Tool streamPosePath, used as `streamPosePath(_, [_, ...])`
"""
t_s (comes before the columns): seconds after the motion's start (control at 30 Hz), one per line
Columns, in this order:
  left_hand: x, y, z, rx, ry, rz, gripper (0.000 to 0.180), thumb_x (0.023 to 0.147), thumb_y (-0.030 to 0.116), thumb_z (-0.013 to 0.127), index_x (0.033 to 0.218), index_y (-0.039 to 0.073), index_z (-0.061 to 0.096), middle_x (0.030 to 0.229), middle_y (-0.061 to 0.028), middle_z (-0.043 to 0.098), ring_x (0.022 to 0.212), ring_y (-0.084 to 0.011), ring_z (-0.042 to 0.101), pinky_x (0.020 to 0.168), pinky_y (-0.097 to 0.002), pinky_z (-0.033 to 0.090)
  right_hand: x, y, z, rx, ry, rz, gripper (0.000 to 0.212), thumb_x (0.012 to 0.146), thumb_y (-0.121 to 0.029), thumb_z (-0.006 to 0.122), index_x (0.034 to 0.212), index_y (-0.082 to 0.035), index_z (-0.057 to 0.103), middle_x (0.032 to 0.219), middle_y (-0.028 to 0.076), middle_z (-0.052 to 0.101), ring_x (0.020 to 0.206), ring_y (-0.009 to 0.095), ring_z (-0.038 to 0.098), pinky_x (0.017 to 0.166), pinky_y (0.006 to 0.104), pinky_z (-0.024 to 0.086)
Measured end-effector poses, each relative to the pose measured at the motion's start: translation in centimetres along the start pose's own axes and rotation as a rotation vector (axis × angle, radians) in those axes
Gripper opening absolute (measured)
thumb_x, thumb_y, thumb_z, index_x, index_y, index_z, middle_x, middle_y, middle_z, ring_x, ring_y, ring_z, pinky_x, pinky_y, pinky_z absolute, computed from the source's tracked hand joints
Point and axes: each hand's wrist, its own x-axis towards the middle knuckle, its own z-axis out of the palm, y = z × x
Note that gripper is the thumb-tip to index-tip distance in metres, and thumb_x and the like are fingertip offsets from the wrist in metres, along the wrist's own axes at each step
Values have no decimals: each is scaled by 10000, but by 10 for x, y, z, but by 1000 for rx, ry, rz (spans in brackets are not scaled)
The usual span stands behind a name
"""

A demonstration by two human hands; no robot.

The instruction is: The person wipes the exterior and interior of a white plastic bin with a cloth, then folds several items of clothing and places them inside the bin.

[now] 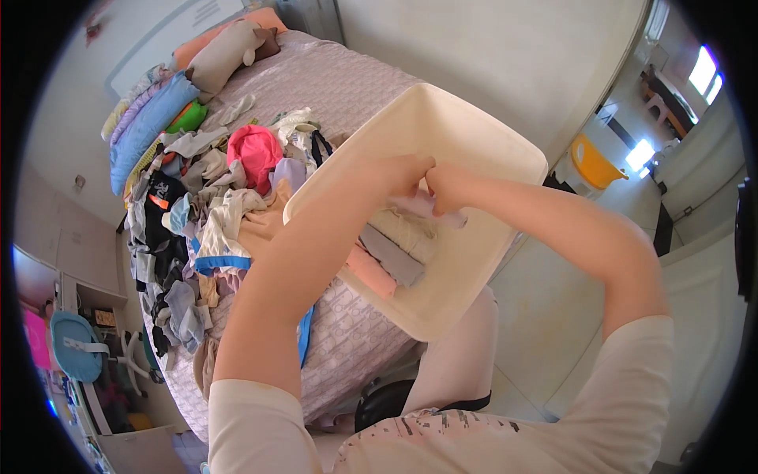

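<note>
Both my hands are inside a cream plastic bin that stands on the bed's near right edge. My left hand is closed, its fingertips at the top of a pale pink rolled garment. Touching it, my right hand pinches the right part of that garment, with fingers bent downward. Beside this roll, a cream rolled cloth, a grey roll and a salmon-pink roll lie side by side on the bin's floor. My left forearm covers the bin's left rim and part of the rolls.
On the bed to the left spreads a loose heap of clothes, with a bright pink garment on top. Folded bedding and pillows lie at the headboard. A yellow basket stands at the far right.
</note>
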Motion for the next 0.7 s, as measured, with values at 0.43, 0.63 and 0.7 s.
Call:
streamPosePath(0.43, [-3, 4, -6, 202, -263, -133, 625, 743, 9, 768, 1331, 83, 569, 1169, -123, 722, 1096, -281, 677, 885, -403, 539, 43, 18, 41, 160, 18, -255, 574, 723, -414, 877, 1033, 49, 744, 1018, 200, 745, 849, 285, 742, 724, 337, 600])
streamPosePath(0.63, [-28, 4, -27, 467, 26, -106, 611, 799, 6, 698, 1388, 72, 550, 1145, -168, 715, 1083, -325, 673, 913, -412, 529, 26, -17, 1, 157, -208, 50, 823, 772, -559, 811, 1305, 32, 600, 1219, 232, 676, 1073, 330, 677, 906, 386, 545])
streamPosePath(0.7, [-52, 23, -44, 410, 238, -20, 560, 847, -18, 617, 1397, 65, 556, 1140, -180, 706, 1071, -351, 667, 941, -423, 517, 24, -6, -6, 6, 43, -6, 808, 874, -595, 700, 1352, 42, 565, 1271, 249, 652, 1119, 328, 661, 954, 385, 521])
